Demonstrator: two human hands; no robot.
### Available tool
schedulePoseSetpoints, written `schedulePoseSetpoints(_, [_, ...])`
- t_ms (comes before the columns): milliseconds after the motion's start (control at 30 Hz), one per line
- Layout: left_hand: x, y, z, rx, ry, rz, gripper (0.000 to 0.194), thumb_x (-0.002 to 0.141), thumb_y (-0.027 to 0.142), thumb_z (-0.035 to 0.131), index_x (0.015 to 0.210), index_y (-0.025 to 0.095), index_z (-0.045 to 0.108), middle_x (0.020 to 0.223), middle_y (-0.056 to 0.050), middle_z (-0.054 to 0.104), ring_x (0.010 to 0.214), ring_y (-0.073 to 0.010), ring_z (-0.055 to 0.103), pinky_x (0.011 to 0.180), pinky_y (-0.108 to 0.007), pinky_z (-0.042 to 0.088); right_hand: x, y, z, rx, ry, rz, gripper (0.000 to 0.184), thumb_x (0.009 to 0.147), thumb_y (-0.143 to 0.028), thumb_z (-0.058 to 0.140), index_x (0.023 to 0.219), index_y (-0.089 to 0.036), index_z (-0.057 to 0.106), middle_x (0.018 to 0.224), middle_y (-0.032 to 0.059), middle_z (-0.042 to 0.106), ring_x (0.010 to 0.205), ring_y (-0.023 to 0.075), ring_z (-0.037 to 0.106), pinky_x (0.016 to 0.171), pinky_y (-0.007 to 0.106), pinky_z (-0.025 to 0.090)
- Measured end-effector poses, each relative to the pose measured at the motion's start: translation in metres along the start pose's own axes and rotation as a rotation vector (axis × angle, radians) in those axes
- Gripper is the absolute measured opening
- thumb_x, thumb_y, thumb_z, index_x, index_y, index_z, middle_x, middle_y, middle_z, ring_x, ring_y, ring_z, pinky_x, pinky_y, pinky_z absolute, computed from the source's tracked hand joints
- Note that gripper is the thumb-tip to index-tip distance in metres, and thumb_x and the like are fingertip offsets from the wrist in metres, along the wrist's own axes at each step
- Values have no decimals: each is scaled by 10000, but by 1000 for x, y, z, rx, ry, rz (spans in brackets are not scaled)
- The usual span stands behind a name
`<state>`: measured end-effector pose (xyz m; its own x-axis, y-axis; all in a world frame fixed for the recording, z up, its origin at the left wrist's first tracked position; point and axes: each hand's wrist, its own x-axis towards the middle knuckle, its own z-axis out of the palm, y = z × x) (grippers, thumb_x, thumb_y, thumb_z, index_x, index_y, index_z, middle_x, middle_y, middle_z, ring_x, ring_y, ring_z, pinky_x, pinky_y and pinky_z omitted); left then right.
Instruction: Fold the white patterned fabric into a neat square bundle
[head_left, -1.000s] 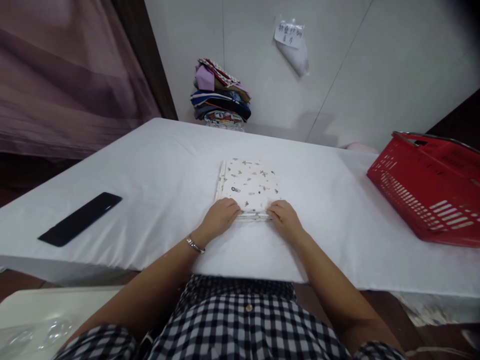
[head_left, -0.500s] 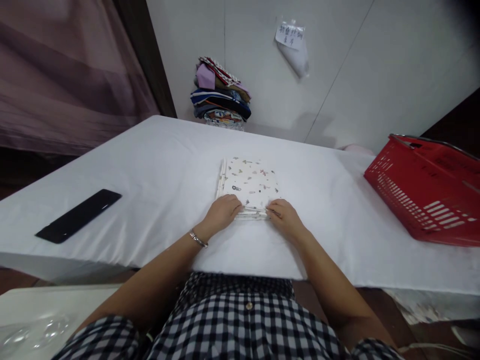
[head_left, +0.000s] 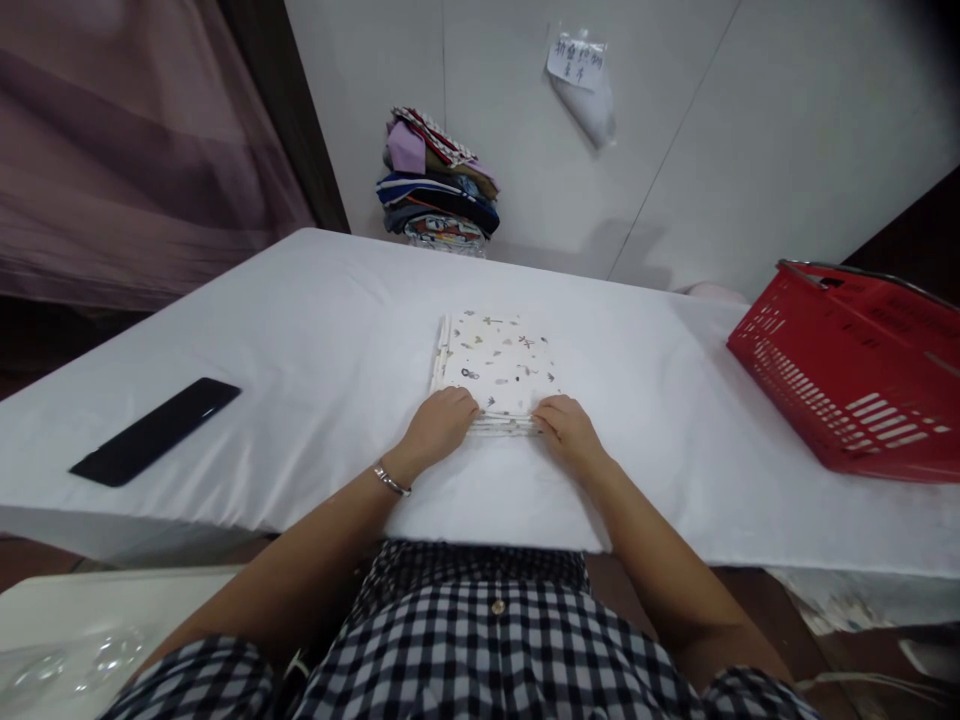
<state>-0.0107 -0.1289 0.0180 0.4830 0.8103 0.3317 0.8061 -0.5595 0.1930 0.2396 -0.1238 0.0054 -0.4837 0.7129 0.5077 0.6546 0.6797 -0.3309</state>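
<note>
A folded cream cloth with small printed motifs lies in layers on the white-covered table, right in front of me. My left hand grips its near left corner, fingers curled over the edge. At the near right corner, my right hand pinches the upper layers between thumb and fingers. The stacked folds show along the near edge between both hands. What lies under my fingertips is hidden.
A red plastic basket stands on the right of the white tablecloth. To the left lies a flat black board-like object. Folded fabrics are stacked against the wall, where a paper sign hangs.
The view has shifted very slightly. Both hands stay at the near corners of the cloth, and its folded shape looks the same.
</note>
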Motion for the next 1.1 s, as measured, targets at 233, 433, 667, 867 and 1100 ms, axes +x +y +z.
schedulePoseSetpoints(233, [-5,-5,2,-10,7,70,318,936,314,333,823,178,598,857,-58,589,835,-180,509,745,-328,401,-4,3,3,-71,-38,-29,225,905,-228,443,928,-181,663,937,90,626,859,196,524,766,339,402])
schedulePoseSetpoints(433, [-13,-13,0,-99,31,104,251,902,352,425,969,205,617,972,-59,613,922,-189,515,785,-338,406,-5,1,-1,-41,-61,-12,208,895,-270,480,961,-205,666,956,80,625,873,197,529,779,350,412])
schedulePoseSetpoints(667, [-23,-19,-8,-72,31,33,238,904,313,416,935,195,621,951,-55,620,909,-189,515,789,-350,394,-5,1,3,-23,-38,-6,218,899,-262,467,922,-201,676,922,75,638,849,198,538,766,354,429])
schedulePoseSetpoints(867, [-35,-14,-14,-110,29,-30,205,891,284,436,883,207,625,915,-42,619,897,-176,519,791,-336,385,-5,-5,2,91,-47,72,198,884,-294,484,892,-227,670,886,66,634,853,214,567,760,365,457])
schedulePoseSetpoints(1100, [-34,-10,-14,-224,88,-116,242,895,302,416,806,209,621,866,-33,620,855,-163,532,792,-318,395,8,-1,4,160,45,70,234,893,-319,452,992,-245,651,1017,88,627,969,235,569,841,402,481])
